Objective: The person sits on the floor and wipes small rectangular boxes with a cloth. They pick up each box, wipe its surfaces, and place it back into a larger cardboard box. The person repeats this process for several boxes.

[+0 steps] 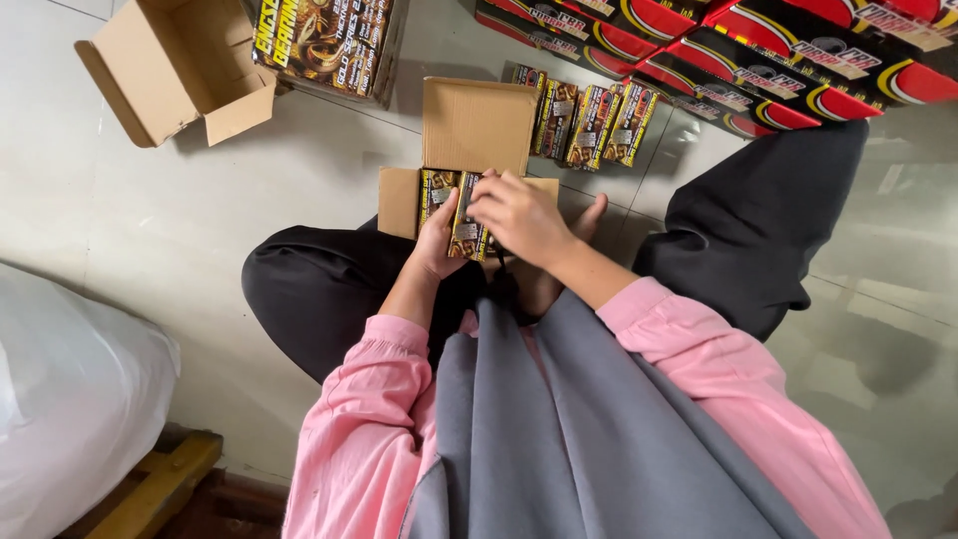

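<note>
Cardboard carton (pixel 399 200) — both hands (pixel 494 225) gripping one small printed box (pixel 466 232), four more boxes (pixel 587 122) beyond.

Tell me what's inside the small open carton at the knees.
The small open carton shows one gold-and-black packet standing upright at its left; the hands and the packet they hold cover the remainder.

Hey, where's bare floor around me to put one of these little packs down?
Bare tiles lie left of the small open carton, between it and the empty box. Crowded: the row of packs right of the carton, the red boxes behind, and both hands, left hand and right hand, over the carton.
</note>
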